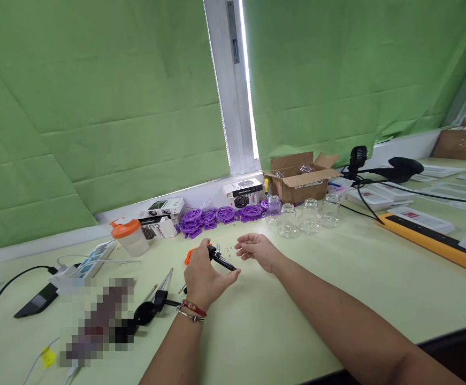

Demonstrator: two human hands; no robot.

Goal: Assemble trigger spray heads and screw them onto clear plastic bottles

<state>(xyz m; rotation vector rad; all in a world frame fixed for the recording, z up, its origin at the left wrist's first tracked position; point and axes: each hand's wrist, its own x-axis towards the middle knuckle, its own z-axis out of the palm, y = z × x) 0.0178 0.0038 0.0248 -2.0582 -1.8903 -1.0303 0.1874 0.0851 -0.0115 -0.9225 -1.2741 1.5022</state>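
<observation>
My left hand (205,275) is closed around a black, rod-like piece (223,261) whose tip points to the right. An orange part (190,255) shows behind its fingers; I cannot tell whether it belongs to the same piece. A little to the right, my right hand (257,251) hovers over the table with fingers apart and nothing in them. Between the hands lie several tiny metal bits (229,251), too small to name. Left of my left wrist, a black part with a round disc (145,313) lies near thin metal rods (164,280).
Purple plastic wheel-shaped parts (227,214) lie along the back, before small printed boxes (244,187). Several clear glass jars (310,216) stand by an open carton (303,187). A lidded cup (130,238) and a power strip (96,256) are left; an orange-edged bar (425,238) lies right.
</observation>
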